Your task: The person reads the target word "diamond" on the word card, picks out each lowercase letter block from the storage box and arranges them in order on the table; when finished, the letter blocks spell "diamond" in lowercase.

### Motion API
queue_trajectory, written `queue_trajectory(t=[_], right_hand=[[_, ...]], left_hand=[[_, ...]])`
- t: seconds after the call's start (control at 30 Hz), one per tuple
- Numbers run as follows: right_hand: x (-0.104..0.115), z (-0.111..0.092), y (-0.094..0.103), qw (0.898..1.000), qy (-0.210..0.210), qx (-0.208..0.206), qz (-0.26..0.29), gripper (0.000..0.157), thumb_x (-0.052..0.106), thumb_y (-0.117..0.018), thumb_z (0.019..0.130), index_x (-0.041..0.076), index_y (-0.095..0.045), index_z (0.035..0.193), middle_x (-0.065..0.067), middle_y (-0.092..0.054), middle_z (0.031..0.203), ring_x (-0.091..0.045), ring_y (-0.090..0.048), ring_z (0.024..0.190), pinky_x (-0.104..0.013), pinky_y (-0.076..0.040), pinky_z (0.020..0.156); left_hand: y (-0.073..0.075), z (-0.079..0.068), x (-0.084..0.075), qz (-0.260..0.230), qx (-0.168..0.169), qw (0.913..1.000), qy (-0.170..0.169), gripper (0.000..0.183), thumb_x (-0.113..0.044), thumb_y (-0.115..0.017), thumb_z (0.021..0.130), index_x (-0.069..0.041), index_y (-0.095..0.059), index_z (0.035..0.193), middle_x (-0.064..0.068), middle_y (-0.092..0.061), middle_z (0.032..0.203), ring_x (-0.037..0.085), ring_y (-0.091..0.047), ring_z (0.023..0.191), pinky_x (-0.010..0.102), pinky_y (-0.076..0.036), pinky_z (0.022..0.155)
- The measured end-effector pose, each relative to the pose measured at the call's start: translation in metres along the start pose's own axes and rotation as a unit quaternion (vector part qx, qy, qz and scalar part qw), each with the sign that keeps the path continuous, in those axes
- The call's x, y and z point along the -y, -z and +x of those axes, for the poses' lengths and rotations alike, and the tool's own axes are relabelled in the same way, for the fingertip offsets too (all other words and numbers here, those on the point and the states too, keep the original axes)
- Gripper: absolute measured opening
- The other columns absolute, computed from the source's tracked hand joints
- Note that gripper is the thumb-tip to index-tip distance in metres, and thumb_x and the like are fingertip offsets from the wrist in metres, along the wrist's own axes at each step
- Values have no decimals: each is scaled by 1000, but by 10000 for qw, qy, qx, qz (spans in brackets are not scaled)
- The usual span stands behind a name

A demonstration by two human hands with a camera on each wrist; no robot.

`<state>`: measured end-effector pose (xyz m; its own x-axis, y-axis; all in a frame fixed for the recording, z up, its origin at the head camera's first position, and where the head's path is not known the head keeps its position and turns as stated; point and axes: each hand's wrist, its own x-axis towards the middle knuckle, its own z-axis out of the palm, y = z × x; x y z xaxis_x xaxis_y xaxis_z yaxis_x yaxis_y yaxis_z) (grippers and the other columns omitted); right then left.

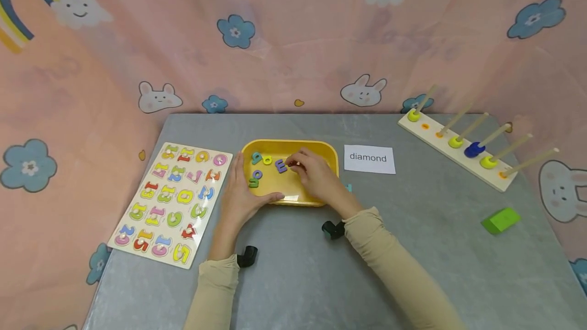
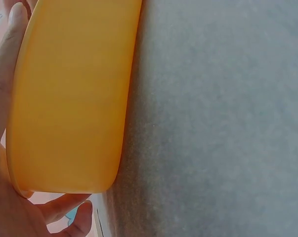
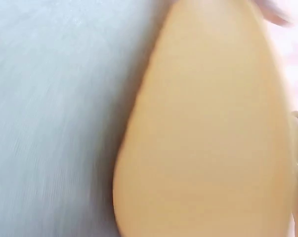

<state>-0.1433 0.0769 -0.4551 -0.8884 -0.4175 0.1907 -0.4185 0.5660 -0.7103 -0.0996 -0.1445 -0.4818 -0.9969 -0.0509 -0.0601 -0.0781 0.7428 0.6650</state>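
Note:
A yellow tray [image 1: 293,142] sits on the table with several small letters inside. My left hand [image 1: 241,192] grips its near-left corner, thumb along the near rim and fingers around the left side; the left wrist view shows the tray's outer wall [image 2: 74,98]. My right hand [image 1: 316,174] reaches over the tray, fingers bent, its fingertips pinching at the edge of a purple letter m [image 1: 281,166]. Left of it lie a teal letter [image 1: 256,158], a yellow letter [image 1: 267,160], a purple letter o [image 1: 257,174] and a green letter n [image 1: 254,183].
A card reading "diamond" [image 1: 369,159] lies right of the tray. A teal piece [image 1: 349,187] shows beside my right wrist. The number puzzle board [image 1: 176,202] is at left. A peg board [image 1: 451,149] with rings and a green block [image 1: 501,220] are at right.

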Motion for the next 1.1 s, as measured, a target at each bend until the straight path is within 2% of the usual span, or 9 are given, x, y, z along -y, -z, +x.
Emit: queue_trajectory(t=[0.1,0.2,0.3,0.4,0.5,0.6,0.73,0.93,1.1], right_hand=[[-7,-13,19,9979,161,-588,224,9,-3,-74,96,0,-72,105,-14,-70,102,-26,-67,90,-39,-62,80],[-17,-29,37,9918,324,-1187,344,15,-4,-80,90,-2,-73,103,-15,-73,97,-27,-69,87,-36,-61,73],[-28,-43,53,9846,341,-1692,263,20,-5,-84,86,-2,-75,103,-14,-75,95,-27,-68,84,-30,-56,69],[-41,-53,62,9791,164,-2020,160,22,-5,-88,82,0,-78,101,-13,-77,91,-27,-68,83,-26,-50,68],[-51,-60,66,9761,-45,-2171,9,21,-2,-90,79,2,-81,97,-12,-78,87,-27,-66,80,-20,-44,68],[-60,-68,68,9758,-288,-2165,-97,18,-1,-91,80,3,-83,95,-11,-79,85,-22,-64,76,-15,-40,66],[-72,-77,70,9784,-810,-1900,-112,14,-1,-87,84,2,-82,97,-11,-80,84,-15,-63,74,-14,-38,63],[-83,-89,69,9800,-1578,-1167,-323,8,3,-84,89,2,-81,96,-12,-80,86,-19,-66,73,-19,-45,65],[-87,-94,67,9805,-1819,-627,-408,7,6,-82,92,2,-81,98,-11,-80,87,-16,-63,71,-23,-47,63]], left_hand=[[0,0,0,-9,33,10000,32,149,-67,-94,66,-16,-4,172,9,-8,180,35,-21,164,60,-30,128],[0,-1,-1,-19,62,10000,54,149,-67,-94,66,-17,-3,172,8,-8,181,33,-20,164,60,-29,129],[1,-2,-1,12,85,9999,73,149,-67,-94,66,-19,-2,172,7,-7,181,33,-20,164,60,-29,128],[2,-2,-1,45,75,9999,97,149,-67,-94,66,-19,-2,172,7,-7,181,33,-21,164,61,-30,128],[4,-2,0,62,57,9999,110,150,-67,-94,65,-19,-1,172,6,-6,181,33,-20,164,61,-31,127],[5,-2,0,19,50,9999,103,151,-69,-94,64,-20,-1,173,6,-6,181,33,-19,164,61,-31,127],[4,-2,0,-40,64,9999,89,151,-72,-93,63,-21,-1,173,6,-6,181,33,-19,164,61,-30,128],[3,-1,0,-32,92,9999,55,151,-71,-93,64,-21,0,172,6,-6,181,32,-18,165,60,-29,129],[2,-1,0,-31,109,9999,46,150,-69,-94,65,-20,-1,172,5,-6,181,32,-18,165,60,-29,129]])
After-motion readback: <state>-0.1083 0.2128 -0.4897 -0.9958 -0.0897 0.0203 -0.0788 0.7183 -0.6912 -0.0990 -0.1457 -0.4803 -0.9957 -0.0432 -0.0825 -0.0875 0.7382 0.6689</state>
